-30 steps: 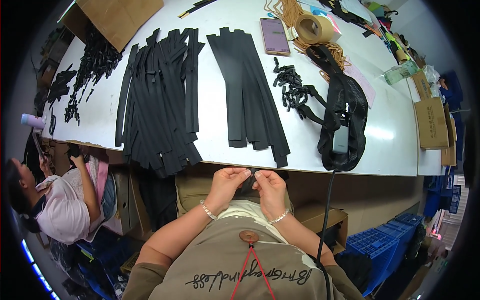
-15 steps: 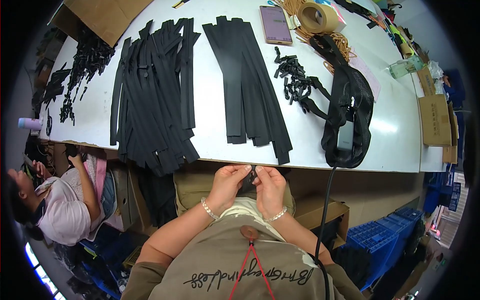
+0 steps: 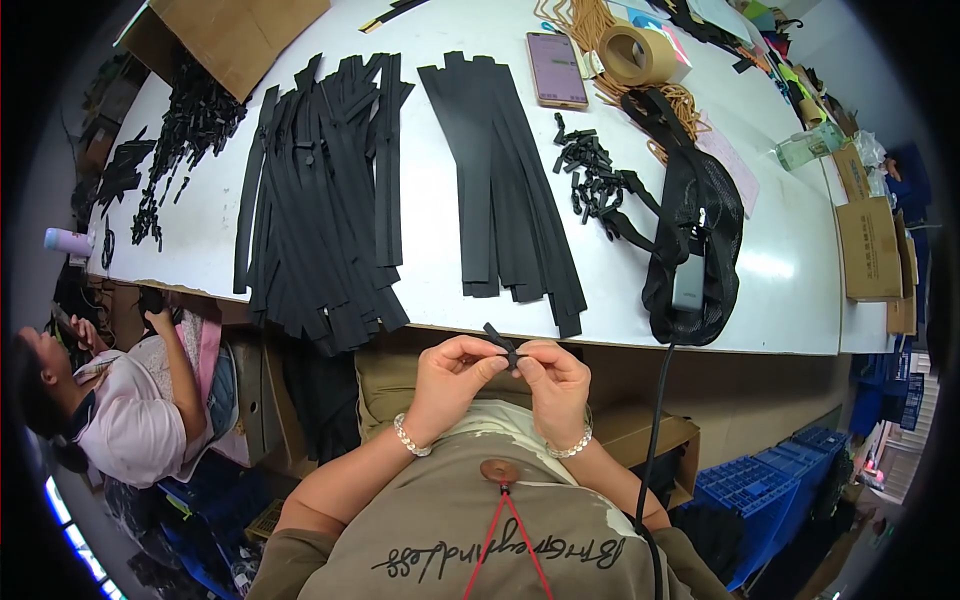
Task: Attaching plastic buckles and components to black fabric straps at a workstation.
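L hand & R hand nearly tog. at ctr of frame, both pinching small narrow blk strip btwn fingertips, by near edge of wht smooth table. Long flat blk bands lie upper ctr; small blk tubular pcs heaped upper R.

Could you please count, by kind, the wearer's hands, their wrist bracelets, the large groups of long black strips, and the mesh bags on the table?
Hands: 2 (left hand, right hand)
Bracelets: 2
Groups of long black strips: 2
Mesh bag: 1
Total: 7
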A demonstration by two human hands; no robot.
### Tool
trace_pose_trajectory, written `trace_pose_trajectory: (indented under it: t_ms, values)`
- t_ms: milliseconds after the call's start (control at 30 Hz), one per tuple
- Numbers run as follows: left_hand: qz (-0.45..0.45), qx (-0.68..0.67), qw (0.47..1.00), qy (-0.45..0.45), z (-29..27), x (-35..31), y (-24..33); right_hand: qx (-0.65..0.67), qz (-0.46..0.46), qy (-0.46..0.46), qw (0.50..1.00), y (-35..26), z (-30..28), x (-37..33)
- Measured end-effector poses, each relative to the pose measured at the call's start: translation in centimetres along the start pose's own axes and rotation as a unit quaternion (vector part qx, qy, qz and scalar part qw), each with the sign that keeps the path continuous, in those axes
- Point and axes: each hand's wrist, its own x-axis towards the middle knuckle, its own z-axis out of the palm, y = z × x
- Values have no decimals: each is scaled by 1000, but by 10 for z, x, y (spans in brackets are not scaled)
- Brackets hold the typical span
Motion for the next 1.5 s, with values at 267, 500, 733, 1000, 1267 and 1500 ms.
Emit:
trace_pose_trajectory:
  t_ms: [267,500,733,1000,1267,1500]
  values:
    - [64,20,997,-26,2,2,2,-47,-66,-9,997,-5,-1,1]
    - [48,28,997,-57,3,3,5,-86,-76,-14,993,-14,-3,1]
    - [11,92,994,-51,5,1,9,-42,7,-4,999,-27,4,-2]
    - [59,125,990,-30,7,-1,12,-103,-39,-25,994,-32,5,0]
    - [89,134,987,-31,10,-2,14,-173,-72,-57,981,-38,7,3]
    - [105,139,984,-26,11,-1,12,-61,31,-40,997,-32,2,5]
